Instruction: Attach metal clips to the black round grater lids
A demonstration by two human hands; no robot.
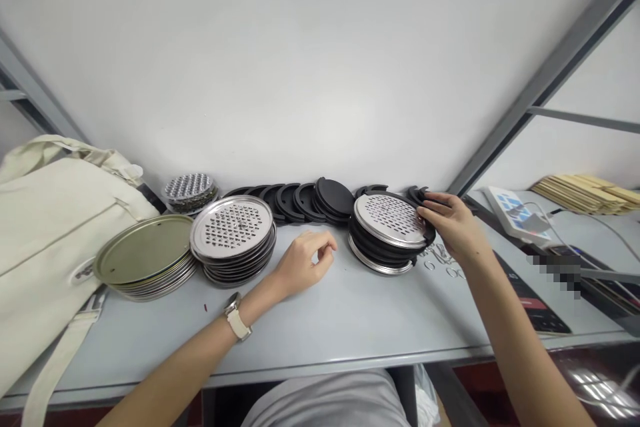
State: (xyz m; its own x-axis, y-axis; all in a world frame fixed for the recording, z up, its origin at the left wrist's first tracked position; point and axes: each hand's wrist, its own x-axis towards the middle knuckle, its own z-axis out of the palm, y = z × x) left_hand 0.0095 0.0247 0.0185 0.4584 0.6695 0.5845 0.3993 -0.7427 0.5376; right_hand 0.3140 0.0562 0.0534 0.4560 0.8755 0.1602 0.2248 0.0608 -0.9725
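My right hand (454,225) is at the right rim of a stack of discs, fingers stretched out and slightly apart. Its fingertips are at or just above the edge of the perforated metal grater disc (393,219) on top; contact is hard to tell. Black round holders (383,255) lie under that disc, with a shiny metal rim at the bottom. Over the table (320,330), my left hand (306,261) hangs with curled fingers and nothing visible in them. To its left stands another stack, topped by a grater disc (233,227) with coarser holes.
Olive-coloured round plates (145,250) are piled beside a cream bag (55,213). Along the wall lie several black ring-shaped holders (280,200) and a small grater pile (189,188). Small metal rings (453,272), a white box (515,213) and flat wooden pieces (585,193) are on the right.
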